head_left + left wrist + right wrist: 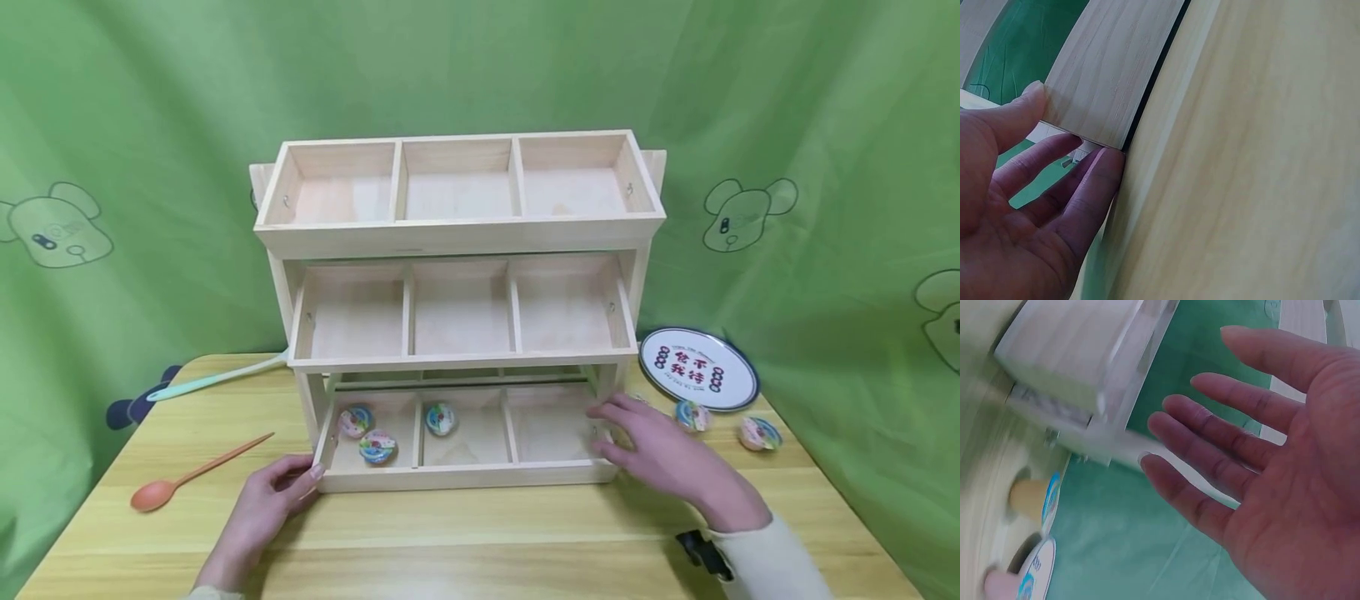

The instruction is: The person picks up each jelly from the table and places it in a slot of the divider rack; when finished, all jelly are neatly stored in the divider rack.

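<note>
A three-tier wooden rack [459, 239] stands on the table, each tray split into three compartments. My left hand [262, 508] holds the front left corner of the bottom wooden tray [468, 477]. In the left wrist view its thumb [1034, 94] is at the tray's top edge and the fingertips are against its end. My right hand [663, 446] is over the tray's right end, fingers extended and nothing in the palm [1291, 481]. Two small jelly cups [377, 447] lie in the bottom tray's left compartment. Another jelly cup [440, 419] is in the middle one.
Right of the rack, two jelly cups [760, 434] stand on the table near an oval plate [699, 369] with red lettering. An orange spoon [153, 496] and a pale green handle [217, 377] lie at left. A green curtain [465, 67] hangs behind.
</note>
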`<state>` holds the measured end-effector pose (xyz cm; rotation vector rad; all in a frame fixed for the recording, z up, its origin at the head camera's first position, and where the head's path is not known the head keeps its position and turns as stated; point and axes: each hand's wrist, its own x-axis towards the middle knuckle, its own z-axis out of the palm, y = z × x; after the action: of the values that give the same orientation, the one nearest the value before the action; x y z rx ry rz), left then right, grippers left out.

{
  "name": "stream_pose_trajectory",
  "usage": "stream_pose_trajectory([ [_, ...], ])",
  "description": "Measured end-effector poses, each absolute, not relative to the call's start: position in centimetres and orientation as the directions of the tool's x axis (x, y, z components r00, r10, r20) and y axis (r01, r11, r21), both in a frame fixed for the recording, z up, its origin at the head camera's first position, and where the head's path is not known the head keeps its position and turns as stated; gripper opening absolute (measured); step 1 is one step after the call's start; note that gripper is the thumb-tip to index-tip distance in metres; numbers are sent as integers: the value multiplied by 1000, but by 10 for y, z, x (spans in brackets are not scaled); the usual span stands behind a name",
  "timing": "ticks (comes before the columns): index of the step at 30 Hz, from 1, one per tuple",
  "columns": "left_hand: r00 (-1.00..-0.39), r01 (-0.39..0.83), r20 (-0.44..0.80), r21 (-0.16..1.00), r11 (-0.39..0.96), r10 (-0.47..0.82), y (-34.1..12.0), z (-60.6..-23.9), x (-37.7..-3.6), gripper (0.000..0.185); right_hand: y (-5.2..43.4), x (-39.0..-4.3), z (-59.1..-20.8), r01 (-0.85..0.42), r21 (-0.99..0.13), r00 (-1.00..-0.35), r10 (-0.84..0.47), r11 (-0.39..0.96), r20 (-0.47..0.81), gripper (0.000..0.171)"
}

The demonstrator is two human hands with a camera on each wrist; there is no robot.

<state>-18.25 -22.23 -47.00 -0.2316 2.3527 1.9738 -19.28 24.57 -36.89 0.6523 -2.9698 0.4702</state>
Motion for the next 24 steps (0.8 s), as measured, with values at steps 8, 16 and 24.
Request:
stream_pose_trajectory([
  [8,-987,-154,-143,973,169,-76,-223,-472,-182,47,276,-187,-370,-389,-312,-921,-365,867,133,42],
  [16,-987,-152,-141,974,166,-75,-223,-475,-183,48,309,-181,-368,-339,-283,-939,-308,897,151,43],
  [24,-987,-153,-144,975,162,-69,-222,-472,-183,48,344,-182,-376,-302,-255,-948,-260,919,184,41],
])
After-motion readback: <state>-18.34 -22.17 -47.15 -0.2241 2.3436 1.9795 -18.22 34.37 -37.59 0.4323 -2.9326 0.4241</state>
